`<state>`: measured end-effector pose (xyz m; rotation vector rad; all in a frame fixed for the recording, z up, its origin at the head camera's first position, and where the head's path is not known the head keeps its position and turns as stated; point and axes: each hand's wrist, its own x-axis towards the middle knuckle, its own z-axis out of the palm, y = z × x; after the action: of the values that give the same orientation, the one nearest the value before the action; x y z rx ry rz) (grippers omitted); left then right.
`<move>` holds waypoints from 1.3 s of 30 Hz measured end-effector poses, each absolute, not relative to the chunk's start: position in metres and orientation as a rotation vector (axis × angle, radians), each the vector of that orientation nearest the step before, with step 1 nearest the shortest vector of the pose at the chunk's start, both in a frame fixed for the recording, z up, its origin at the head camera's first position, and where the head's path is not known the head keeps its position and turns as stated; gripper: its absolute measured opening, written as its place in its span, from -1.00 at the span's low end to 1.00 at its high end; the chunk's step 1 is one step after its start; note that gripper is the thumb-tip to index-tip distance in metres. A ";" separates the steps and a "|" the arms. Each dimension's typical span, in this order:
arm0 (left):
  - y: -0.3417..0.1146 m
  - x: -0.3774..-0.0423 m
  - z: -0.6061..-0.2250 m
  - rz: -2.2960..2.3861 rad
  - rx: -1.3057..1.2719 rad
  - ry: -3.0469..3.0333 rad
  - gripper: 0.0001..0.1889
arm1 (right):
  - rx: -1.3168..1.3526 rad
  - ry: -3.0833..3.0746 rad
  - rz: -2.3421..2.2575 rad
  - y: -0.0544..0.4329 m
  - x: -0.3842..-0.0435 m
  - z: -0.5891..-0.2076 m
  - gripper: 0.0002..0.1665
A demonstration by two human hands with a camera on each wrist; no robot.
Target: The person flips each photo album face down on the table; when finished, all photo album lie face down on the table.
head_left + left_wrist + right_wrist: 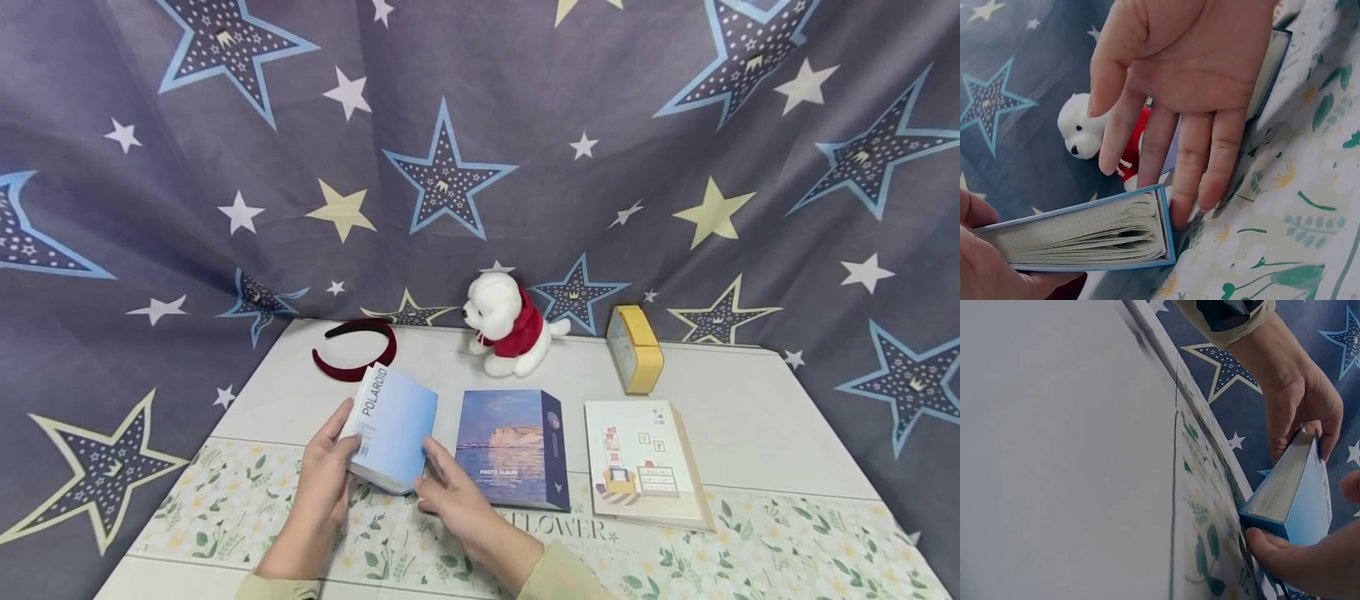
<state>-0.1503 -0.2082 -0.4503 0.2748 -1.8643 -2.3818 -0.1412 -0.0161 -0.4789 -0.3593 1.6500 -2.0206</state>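
Observation:
My left hand (324, 468) grips a thick pale-blue album (405, 425) marked POLAROID by its left side, thumb on the cover. The album is tilted above the table. In the left wrist view its page block (1094, 237) shows, with slightly parted pages inside a blue cover. My right hand (468, 510) is at the album's lower right corner, fingers loosely extended. In the left wrist view this right hand (1191, 81) shows its palm, fingertips beside the cover's edge. The right wrist view shows its fingers touching the album's near corner (1264, 524).
To the right lie a dark-blue photo album (498, 450) and a white illustrated book (637, 462). Behind are a dark-red headband (348, 373), a white plush dog (513, 329) in red and a yellow box-like object (637, 350). A starry curtain (525, 208) hangs behind the table.

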 end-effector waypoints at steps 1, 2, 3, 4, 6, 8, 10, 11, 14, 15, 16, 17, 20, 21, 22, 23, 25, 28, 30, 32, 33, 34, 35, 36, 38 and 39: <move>-0.210 -0.150 -0.451 -2.410 0.271 -1.841 -0.38 | -0.364 1.651 -2.019 -0.016 -0.141 -0.479 -0.26; -0.211 -0.150 -0.451 -2.438 0.272 -1.823 -0.39 | -0.369 1.655 -2.020 -0.015 -0.142 -0.479 -0.27; -0.212 -0.150 -0.452 -2.468 0.277 -1.803 -0.39 | -0.373 1.660 -2.021 -0.015 -0.142 -0.479 -0.28; -0.214 -0.150 -0.453 -2.491 0.284 -1.792 -0.39 | -0.378 1.662 -2.021 -0.015 -0.142 -0.478 -0.29; -0.216 -0.150 -0.454 -2.518 0.306 -1.790 -0.40 | -0.383 1.677 -2.031 -0.015 -0.142 -0.478 -0.30; -0.217 -0.150 -0.457 -2.496 0.329 -1.836 -0.41 | -0.382 1.691 -2.032 -0.014 -0.142 -0.477 -0.31; -0.217 -0.151 -0.460 -2.392 0.338 -1.948 -0.42 | -0.378 1.709 -2.024 -0.014 -0.142 -0.477 -0.31; -0.217 -0.152 -0.461 -2.313 0.341 -2.018 -0.43 | -0.381 1.721 -2.020 -0.014 -0.142 -0.476 -0.30; -0.216 -0.153 -0.466 -2.007 0.339 -2.231 -0.45 | -0.379 1.750 -2.011 -0.013 -0.141 -0.475 -0.29; -0.215 -0.154 -0.468 -1.910 0.335 -2.281 -0.46 | -0.377 1.758 -2.010 -0.013 -0.140 -0.475 -0.29; -0.214 -0.154 -0.469 -1.825 0.336 -2.321 -0.47 | -0.375 1.764 -2.011 -0.013 -0.140 -0.475 -0.28; -0.213 -0.154 -0.470 -1.753 0.334 -2.350 -0.47 | -0.372 1.769 -2.011 -0.014 -0.140 -0.474 -0.28; -0.211 -0.154 -0.471 -1.606 0.334 -2.407 -0.49 | -0.361 1.775 -2.010 -0.014 -0.139 -0.473 -0.26; -0.211 -0.154 -0.470 -1.571 0.342 -2.426 -0.50 | -0.362 1.775 -2.011 -0.014 -0.139 -0.473 -0.26; -0.210 -0.154 -0.470 -1.546 0.355 -2.443 -0.50 | -0.367 1.778 -2.009 -0.014 -0.139 -0.473 -0.26; -0.210 -0.154 -0.470 -1.526 0.365 -2.459 -0.50 | -0.375 1.780 -2.008 -0.014 -0.139 -0.474 -0.25; -0.211 -0.154 -0.470 -1.525 0.388 -2.484 -0.49 | -0.392 1.782 -2.002 -0.014 -0.140 -0.474 -0.25; -0.213 -0.156 -0.473 -1.562 0.403 -2.527 -0.47 | -0.408 1.797 -1.984 -0.013 -0.140 -0.475 -0.25; -0.215 -0.158 -0.475 -1.590 0.403 -2.548 -0.46 | -0.410 1.803 -1.972 -0.013 -0.139 -0.475 -0.25; -0.216 -0.158 -0.478 -1.603 0.412 -2.574 -0.45 | -0.412 1.812 -1.961 -0.013 -0.139 -0.475 -0.25; -0.216 -0.158 -0.479 -1.605 0.420 -2.586 -0.45 | -0.413 1.820 -1.954 -0.013 -0.139 -0.475 -0.25; -0.216 -0.158 -0.479 -1.606 0.428 -2.598 -0.45 | -0.414 1.825 -1.949 -0.013 -0.139 -0.475 -0.24; -0.217 -0.157 -0.480 -1.602 0.437 -2.615 -0.45 | -0.416 1.827 -1.944 -0.013 -0.139 -0.475 -0.25; -0.217 -0.157 -0.480 -1.601 0.444 -2.629 -0.45 | -0.418 1.831 -1.940 -0.013 -0.139 -0.475 -0.25; -0.218 -0.157 -0.481 -1.588 0.446 -2.656 -0.45 | -0.425 1.837 -1.926 -0.012 -0.139 -0.475 -0.24; -0.218 -0.157 -0.482 -1.572 0.445 -2.672 -0.44 | -0.426 1.837 -1.919 -0.011 -0.139 -0.475 -0.24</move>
<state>-0.1571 -0.2184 -0.4816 0.4453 -2.6718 -1.5721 -0.1392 -0.0113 -0.4749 -0.4256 1.8370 -1.9187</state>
